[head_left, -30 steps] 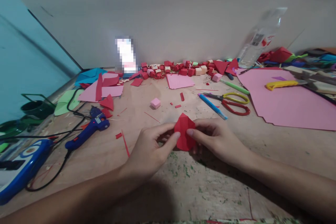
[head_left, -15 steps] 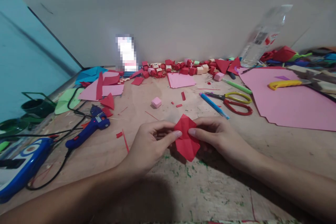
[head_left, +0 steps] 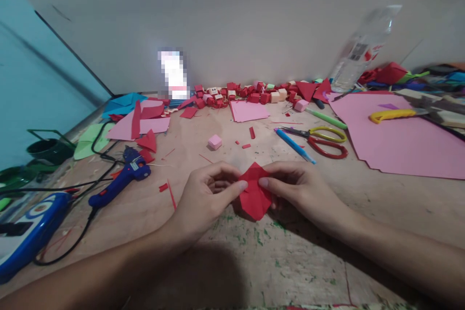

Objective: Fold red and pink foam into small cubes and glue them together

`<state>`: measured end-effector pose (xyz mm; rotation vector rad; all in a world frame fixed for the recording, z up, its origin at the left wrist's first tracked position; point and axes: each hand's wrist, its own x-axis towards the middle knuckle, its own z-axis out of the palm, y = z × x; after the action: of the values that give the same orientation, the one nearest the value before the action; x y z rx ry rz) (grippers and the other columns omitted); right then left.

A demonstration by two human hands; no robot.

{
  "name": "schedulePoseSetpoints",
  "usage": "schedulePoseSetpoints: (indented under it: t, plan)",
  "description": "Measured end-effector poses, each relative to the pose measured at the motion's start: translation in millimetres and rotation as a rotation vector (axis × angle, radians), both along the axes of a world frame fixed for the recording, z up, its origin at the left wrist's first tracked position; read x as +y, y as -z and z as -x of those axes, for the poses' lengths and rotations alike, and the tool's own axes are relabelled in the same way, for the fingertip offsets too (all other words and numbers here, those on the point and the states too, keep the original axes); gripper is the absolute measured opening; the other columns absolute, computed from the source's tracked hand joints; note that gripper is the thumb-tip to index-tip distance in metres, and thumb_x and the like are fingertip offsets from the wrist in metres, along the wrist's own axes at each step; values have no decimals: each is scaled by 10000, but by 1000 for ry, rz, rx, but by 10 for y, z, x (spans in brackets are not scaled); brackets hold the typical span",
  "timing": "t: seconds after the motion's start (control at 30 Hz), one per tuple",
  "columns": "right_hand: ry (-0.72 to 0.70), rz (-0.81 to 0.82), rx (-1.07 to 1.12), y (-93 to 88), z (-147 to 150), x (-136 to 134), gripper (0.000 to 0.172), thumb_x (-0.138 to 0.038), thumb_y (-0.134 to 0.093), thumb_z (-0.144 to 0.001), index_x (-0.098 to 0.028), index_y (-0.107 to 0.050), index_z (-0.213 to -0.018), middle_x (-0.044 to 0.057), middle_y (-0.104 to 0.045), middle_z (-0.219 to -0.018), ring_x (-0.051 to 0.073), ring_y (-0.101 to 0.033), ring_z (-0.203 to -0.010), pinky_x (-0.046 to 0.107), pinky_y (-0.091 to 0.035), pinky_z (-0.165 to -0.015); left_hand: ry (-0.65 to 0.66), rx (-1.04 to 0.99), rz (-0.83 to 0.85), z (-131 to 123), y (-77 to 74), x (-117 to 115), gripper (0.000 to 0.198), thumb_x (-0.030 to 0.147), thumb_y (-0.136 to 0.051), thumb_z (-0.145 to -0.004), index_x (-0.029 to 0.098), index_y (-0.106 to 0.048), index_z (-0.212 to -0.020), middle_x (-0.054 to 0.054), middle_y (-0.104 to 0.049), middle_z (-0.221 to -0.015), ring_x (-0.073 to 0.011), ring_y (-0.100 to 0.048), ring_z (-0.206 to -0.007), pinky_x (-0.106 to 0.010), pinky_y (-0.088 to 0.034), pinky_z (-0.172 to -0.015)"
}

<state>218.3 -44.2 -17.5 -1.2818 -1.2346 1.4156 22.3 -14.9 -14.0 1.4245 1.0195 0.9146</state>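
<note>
A small folded piece of red paper (head_left: pixel 253 193) is held just above the wooden table (head_left: pixel 276 256), in the middle of the view. My left hand (head_left: pixel 205 198) pinches its left edge with thumb and fingers. My right hand (head_left: pixel 301 191) pinches its right edge the same way. The two thumbs almost meet across the paper's upper half. The paper's lower point hangs free toward me.
A blue glue gun (head_left: pixel 119 179) with a black cord lies to the left. Yellow and red scissors (head_left: pixel 321 140) and a blue pen (head_left: pixel 294 145) lie right of centre, beside a large pink sheet (head_left: pixel 403 140). Small paper cubes (head_left: pixel 247 94) line the wall. A plastic bottle (head_left: pixel 359 53) stands at the back right.
The red paper opened out wider half a second ago and is now pressed narrower between my thumbs. Both hands stayed in the same place.
</note>
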Motion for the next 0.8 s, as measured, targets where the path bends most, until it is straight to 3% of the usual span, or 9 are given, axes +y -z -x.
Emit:
schedulePoseSetpoints:
  t: [0.17,0.33,0.43,0.57,0.8]
  plan:
    - [-15,-39,-1,-17,-1,6,133,-296,-745,-790,-172,-792,-792,-13,-634,-577,110,-528,-491,224,-422,-464,56,-41,-26,8,5,-50,79,186,-826,-754,161,-751,-752,-23,-755,-824,-146,-706,-693,-225,-590,-648]
    - [-30,-116,-70,15,-8,-5,194,-317,-685,-847,-178,-819,-865,9,-694,-636,123,-564,-506,234,-462,-476,79,19,-198,9,-9,-66,68,133,-761,-819,181,-802,-793,-50,-769,-1013,-169,-739,-847,-230,-610,-711]
    - [-55,-184,-147,26,-11,-24,212,-312,-661,-877,-191,-834,-895,33,-749,-718,146,-624,-564,249,-501,-513,72,60,-259,15,-14,-64,97,122,-744,-837,188,-813,-816,-52,-770,-1014,-179,-741,-906,-234,-606,-760]
    - [-66,-248,-204,40,0,-51,218,-293,-640,-906,-213,-842,-910,35,-764,-738,168,-667,-628,263,-528,-559,68,82,-249,19,-7,-71,36,147,-797,-799,172,-781,-780,-43,-765,-952,-166,-734,-815,-228,-596,-718]
    - [-83,-257,-245,58,5,-66,216,-319,-638,-920,-209,-824,-922,50,-772,-758,196,-691,-692,284,-537,-588,84,127,-310,3,-9,-65,86,141,-731,-856,166,-765,-782,-39,-761,-854,-159,-712,-777,-235,-568,-712]
